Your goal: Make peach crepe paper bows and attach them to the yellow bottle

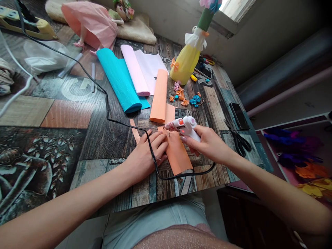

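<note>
My right hand [207, 142] is wrapped around the handle of a white hot glue gun [187, 125], which has a lit red light. The gun points left, its nozzle over the far end of a piece of orange crepe paper [178, 154] lying flat on the table. At that paper's left edge, my left hand [149, 154] rests with its fingers laid down close together, the fingertips touching the paper's upper part. The glue gun's black cord [153, 155] passes over my left hand and loops below the paper. A narrow orange strip [135, 130] lies beyond my left hand.
Orange [158, 97], teal [119, 81] and pink [135, 71] crepe rolls lie behind my hands. Small paper bows [180, 91] sit near a yellow-wrapped bottle figure [185, 65]. Black scissors [240, 141] and a phone [239, 116] lie right. A pink-dressed doll [90, 22] lies at back left.
</note>
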Action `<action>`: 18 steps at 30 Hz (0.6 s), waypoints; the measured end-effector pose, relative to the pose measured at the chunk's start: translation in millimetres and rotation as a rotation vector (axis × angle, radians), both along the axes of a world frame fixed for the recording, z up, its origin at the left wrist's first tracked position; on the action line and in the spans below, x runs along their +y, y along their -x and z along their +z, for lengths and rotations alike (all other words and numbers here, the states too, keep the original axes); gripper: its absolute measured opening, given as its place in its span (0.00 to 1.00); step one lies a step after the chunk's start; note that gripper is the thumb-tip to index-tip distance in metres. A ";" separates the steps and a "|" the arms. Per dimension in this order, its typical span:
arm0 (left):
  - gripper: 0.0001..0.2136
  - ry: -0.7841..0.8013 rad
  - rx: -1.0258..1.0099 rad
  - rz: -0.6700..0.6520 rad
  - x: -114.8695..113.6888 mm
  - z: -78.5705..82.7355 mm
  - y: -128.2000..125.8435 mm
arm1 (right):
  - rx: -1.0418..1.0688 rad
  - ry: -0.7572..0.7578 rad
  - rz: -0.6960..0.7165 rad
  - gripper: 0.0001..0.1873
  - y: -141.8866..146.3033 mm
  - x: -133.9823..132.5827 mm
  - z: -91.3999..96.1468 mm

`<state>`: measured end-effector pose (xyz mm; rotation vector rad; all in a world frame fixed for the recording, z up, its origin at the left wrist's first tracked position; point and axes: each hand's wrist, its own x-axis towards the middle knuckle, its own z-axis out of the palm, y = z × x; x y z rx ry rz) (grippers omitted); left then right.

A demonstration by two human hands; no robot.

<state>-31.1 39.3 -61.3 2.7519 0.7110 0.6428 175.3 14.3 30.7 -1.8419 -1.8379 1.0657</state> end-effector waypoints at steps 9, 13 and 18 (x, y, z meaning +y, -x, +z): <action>0.12 -0.021 -0.021 0.010 -0.2 -3.7 -0.5 | -0.056 -0.021 0.012 0.17 -4.0 0.8 0.2; 0.12 -0.020 -0.015 0.006 0.1 -1.5 -0.1 | -0.061 -0.012 0.022 0.16 -4.4 -1.8 2.8; 0.09 0.005 0.011 0.005 0.4 -1.0 0.0 | -0.065 -0.022 0.020 0.16 -2.0 3.3 3.3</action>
